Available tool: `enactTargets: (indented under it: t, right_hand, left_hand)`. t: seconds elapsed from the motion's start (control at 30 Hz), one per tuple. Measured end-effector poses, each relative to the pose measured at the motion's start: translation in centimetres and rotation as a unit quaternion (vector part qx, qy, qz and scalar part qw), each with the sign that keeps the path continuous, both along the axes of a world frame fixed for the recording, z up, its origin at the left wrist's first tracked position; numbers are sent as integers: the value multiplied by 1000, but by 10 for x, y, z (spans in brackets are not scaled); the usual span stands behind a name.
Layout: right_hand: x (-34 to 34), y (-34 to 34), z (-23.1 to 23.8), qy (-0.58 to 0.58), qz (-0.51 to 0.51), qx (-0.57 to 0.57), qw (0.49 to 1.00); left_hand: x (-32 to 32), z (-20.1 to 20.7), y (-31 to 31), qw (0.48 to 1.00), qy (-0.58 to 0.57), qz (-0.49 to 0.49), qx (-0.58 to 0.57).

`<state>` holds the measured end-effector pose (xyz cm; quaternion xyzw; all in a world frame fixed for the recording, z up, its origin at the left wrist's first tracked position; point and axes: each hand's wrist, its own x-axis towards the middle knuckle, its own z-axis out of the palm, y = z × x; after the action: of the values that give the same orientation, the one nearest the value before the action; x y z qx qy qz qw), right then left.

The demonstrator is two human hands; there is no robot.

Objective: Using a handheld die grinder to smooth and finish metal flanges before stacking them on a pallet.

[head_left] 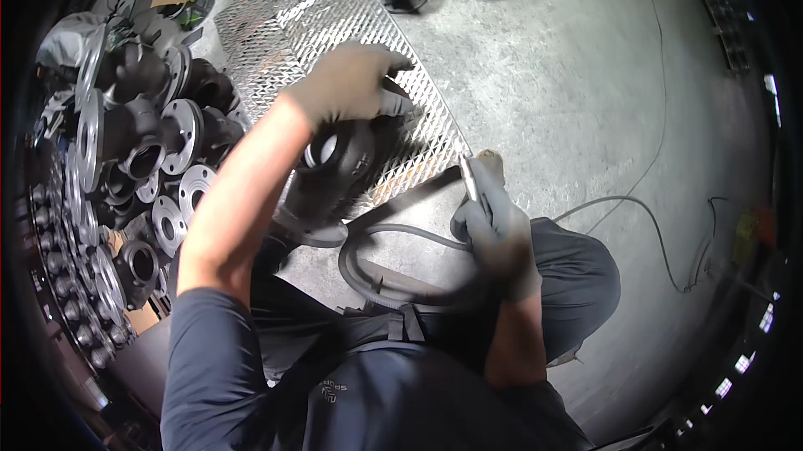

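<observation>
Gripping silvery tool (470,179) with right fingers (493,192); left fingers (389,59) parted near dark flanged casting (333,181).

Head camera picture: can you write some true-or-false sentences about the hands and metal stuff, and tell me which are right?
1. The grey-gloved right hand holds a slim silver metal tool. True.
2. The left hand wears a bright red glove. False: its glove is greyish.
3. Dark grey, flanged metal castings are piled on the picture's left. True.
4. The black, flexible hose lies perfectly straight. False: it curves.
5. The silver metal plate has a repeating pattern. True.
</observation>
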<state>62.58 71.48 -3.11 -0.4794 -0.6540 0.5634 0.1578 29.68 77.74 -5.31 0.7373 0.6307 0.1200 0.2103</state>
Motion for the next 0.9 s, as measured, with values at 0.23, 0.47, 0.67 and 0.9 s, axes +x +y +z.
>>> enactTargets:
  t: [0.23,0.47,0.67,0.9]
  right_hand:
    - [-88,71,-18,-7,-65,101,993]
    - [-155,89,-46,-67,54,164,983]
    - [-143,81,-57,-87,3,176,981]
    - [-134,46,-64,-43,-35,90,994]
  left_hand:
    - [11,20,-212,765,-224,565,213]
    - [78,-17,-292,575,-491,654,-10]
    - [88,-23,-266,515,-670,525,107]
    - [40,63,-282,595,-567,562,88]
